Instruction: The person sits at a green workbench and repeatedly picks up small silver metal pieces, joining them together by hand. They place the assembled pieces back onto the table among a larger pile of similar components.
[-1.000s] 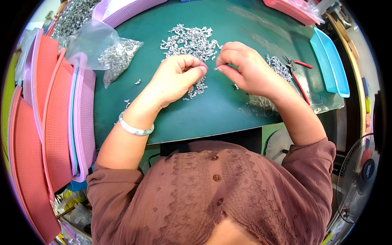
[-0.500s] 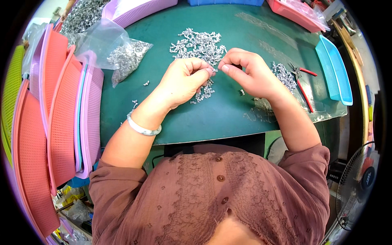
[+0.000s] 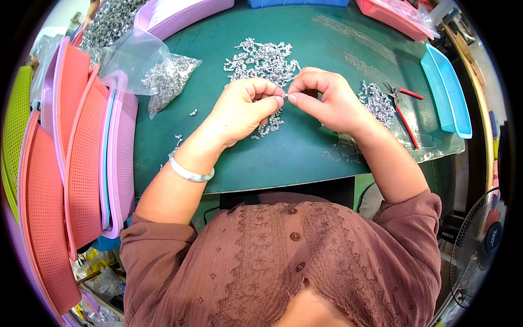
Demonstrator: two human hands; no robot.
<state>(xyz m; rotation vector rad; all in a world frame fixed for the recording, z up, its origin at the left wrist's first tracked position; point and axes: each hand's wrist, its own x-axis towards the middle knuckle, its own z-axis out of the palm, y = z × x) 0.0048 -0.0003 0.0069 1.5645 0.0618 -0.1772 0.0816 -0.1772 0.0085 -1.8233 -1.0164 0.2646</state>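
Note:
A small silvery metal part (image 3: 285, 96) sits between the fingertips of both hands. My left hand (image 3: 244, 107), with a pale bangle (image 3: 188, 169) at its wrist, pinches it from one side. From the other side my right hand (image 3: 326, 100) pinches it, thumb and forefinger meeting the left ones. Just beyond the hands a loose heap of small metal parts (image 3: 260, 59) lies on the green table mat (image 3: 245, 163). A smaller cluster of these parts (image 3: 271, 126) shows beneath my hands, partly covered by them.
Right of my hand lie another pile of parts (image 3: 376, 101) and red-handled pliers (image 3: 403, 117). A blue basket (image 3: 448, 90) stands at the right edge. On the left are a plastic bag of parts (image 3: 171, 79) and stacked baskets (image 3: 84, 163). A fan (image 3: 474, 245) is at lower right.
My right hand has moved left and slightly down, so its fingertips now meet those of my left hand at the small metal part. Before, a gap separated them.

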